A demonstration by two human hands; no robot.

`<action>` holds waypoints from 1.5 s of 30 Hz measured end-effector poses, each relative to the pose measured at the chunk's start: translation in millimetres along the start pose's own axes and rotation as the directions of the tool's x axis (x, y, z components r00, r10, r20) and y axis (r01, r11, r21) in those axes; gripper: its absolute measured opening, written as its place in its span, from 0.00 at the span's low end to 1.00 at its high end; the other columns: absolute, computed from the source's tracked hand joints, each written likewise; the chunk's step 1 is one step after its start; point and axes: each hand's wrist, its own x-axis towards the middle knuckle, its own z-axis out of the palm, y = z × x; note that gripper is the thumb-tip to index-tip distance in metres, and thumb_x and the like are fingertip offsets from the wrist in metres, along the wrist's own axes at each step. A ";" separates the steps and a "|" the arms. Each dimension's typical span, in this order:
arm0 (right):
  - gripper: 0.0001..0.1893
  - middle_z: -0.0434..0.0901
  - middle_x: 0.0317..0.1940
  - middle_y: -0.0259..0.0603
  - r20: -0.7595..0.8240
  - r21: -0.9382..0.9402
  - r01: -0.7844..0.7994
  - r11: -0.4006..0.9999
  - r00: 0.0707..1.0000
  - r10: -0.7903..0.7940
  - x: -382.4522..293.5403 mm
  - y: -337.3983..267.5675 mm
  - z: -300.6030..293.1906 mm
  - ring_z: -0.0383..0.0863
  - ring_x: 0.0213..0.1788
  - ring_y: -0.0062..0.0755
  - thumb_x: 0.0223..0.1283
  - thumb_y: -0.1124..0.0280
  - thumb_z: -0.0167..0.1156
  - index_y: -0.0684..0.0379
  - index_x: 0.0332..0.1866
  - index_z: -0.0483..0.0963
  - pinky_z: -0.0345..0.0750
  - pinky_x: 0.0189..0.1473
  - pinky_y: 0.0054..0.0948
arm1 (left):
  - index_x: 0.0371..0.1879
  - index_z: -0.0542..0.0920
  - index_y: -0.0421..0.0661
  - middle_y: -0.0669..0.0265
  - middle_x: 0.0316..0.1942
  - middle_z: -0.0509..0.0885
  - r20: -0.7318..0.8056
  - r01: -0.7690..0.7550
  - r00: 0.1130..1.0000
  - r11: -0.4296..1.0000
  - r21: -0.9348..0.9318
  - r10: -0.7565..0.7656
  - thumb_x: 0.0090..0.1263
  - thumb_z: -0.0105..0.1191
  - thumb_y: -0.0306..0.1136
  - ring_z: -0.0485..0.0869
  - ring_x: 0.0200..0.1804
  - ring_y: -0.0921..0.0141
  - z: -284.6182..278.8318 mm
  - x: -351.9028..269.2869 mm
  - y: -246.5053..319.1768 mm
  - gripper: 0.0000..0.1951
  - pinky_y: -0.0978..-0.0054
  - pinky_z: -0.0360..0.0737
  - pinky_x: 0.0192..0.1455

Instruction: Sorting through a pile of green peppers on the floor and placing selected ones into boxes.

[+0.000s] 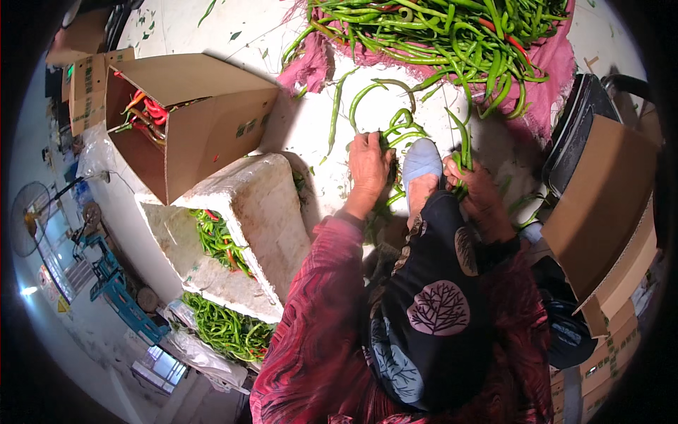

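Note:
My right hand (479, 193) is closed around a few long green chili peppers (464, 142), which stick out above and below the fingers. To the other side of my grey-blue shoe (422, 161), my left hand (369, 167) is low over the floor with curled fingers. Curly green peppers (403, 124) lie against its fingertips, and whether it grips any is hidden. Several loose peppers, among them a long straight one (337, 114), lie on the pale floor just beyond. A large heap of green chilies (434, 37), with a few red ones, rests on a pink cloth (551, 58).
At left, a cardboard box (228, 124) with red peppers stands by a dirty white foam box (270, 212) holding green chilies. More green chilies (228, 326) are behind it. An open cardboard box (593, 212) and a black chair-like object (580, 132) flank my right side.

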 end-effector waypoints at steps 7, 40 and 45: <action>0.08 0.74 0.27 0.33 -0.120 -0.067 0.066 0.996 0.990 -0.074 -8.7 -9.5 -10.5 0.71 0.27 0.20 0.60 0.69 0.59 0.62 0.40 0.74 0.68 0.33 0.20 | 0.42 0.80 0.49 0.61 0.35 0.79 0.405 -0.076 0.914 0.989 0.123 0.020 0.56 0.57 0.32 0.80 0.39 0.58 -18.3 -28.9 -22.6 0.13 0.61 0.76 0.41; 0.11 0.72 0.29 0.29 -0.004 -0.396 0.014 0.918 1.000 -0.017 -38.9 -58.2 47.8 0.70 0.33 0.17 0.58 0.60 0.58 0.58 0.35 0.73 0.67 0.35 0.20 | 0.39 0.79 0.36 0.56 0.33 0.82 -0.237 0.046 0.948 0.827 -0.560 -0.213 0.67 0.51 0.29 0.79 0.32 0.72 -89.8 142.0 -27.1 0.09 0.74 0.76 0.37; 0.15 0.75 0.29 0.31 0.251 -0.553 0.615 0.562 0.766 -0.591 -33.6 -53.0 47.8 0.72 0.34 0.19 0.58 0.56 0.57 0.59 0.35 0.75 0.68 0.38 0.22 | 0.40 0.80 0.37 0.47 0.38 0.82 -0.407 -0.030 0.911 0.975 -0.219 -0.063 0.64 0.54 0.36 0.81 0.42 0.53 -70.9 242.5 -57.6 0.14 0.57 0.75 0.49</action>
